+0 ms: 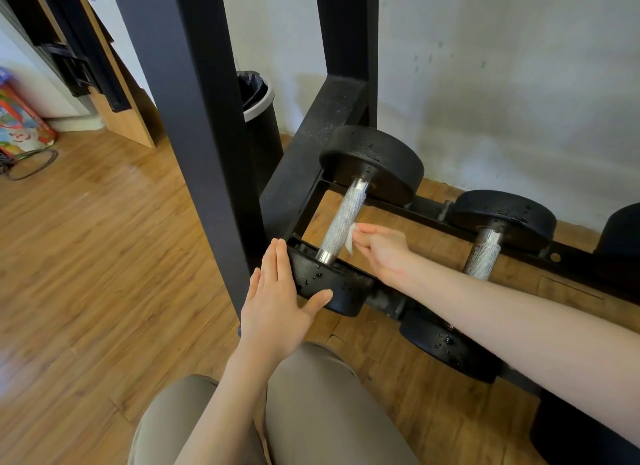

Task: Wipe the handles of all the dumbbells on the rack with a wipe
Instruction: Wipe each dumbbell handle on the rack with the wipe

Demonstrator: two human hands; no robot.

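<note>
- Your right hand [382,248] is sitting just right of the frame's centre, fingers curled and pinching a small white wipe [351,238] between thumb and fingertips.
- The wipe is lying against the right side of the handle [343,222] of the first dumbbell [372,163], about halfway along its knurled length.
- That dumbbell is resting across the lowest rails of the rack [304,174] in the middle of the frame, its far head toward the wall [502,66] and its near head [325,284] toward you.
- Your left hand [277,302] is lying flat and wide open, fingers straight and together, at centre-left; its thumb is touching the near head and its fingers are running along that head's left edge. It is gripping nothing.
- A second dumbbell [502,219] is sitting to the right on the same rails, its handle partly hidden behind your right forearm.
- The edges of further dark heads are showing at the far right and lower right of the frame; I cannot tell more about them.
- A bin [259,118] with a black liner is standing behind the rack's upright, upper centre.
- Your knees [311,412] in tan trousers are filling the bottom centre, above the wooden floor [104,239].
- A colourful box [20,118] is standing at the left edge.
</note>
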